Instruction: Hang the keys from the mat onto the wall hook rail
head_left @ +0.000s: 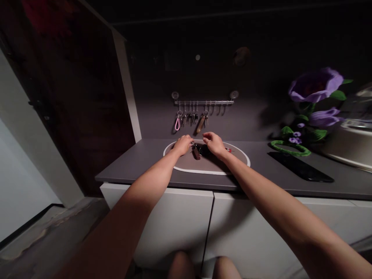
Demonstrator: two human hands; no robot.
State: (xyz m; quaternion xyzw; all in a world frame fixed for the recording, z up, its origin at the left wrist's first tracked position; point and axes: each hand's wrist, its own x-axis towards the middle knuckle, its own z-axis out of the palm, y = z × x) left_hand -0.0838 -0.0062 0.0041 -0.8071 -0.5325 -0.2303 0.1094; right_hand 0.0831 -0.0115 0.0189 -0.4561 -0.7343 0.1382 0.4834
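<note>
My left hand point(183, 145) is over the left part of an oval mat point(186, 164) with a white rim, its fingers closed at a bunch of keys with a dark brown fob point(197, 153). To the right, my right hand point(213, 143) hovers over the mat with its fingers curled; what they hold, if anything, is too small to make out. A black item point(204, 150) lies between my hands, partly hidden by the right one. Something small and red point(229, 150) shows just right of my right wrist.
On the wall behind, a clear hook rail point(203, 102) carries several keys, a pink loop point(177, 123) and a brown strap point(200, 125). Purple flowers point(316, 85), a black phone-like slab point(300, 166) and a pale rounded container point(353, 143) stand or lie at the right.
</note>
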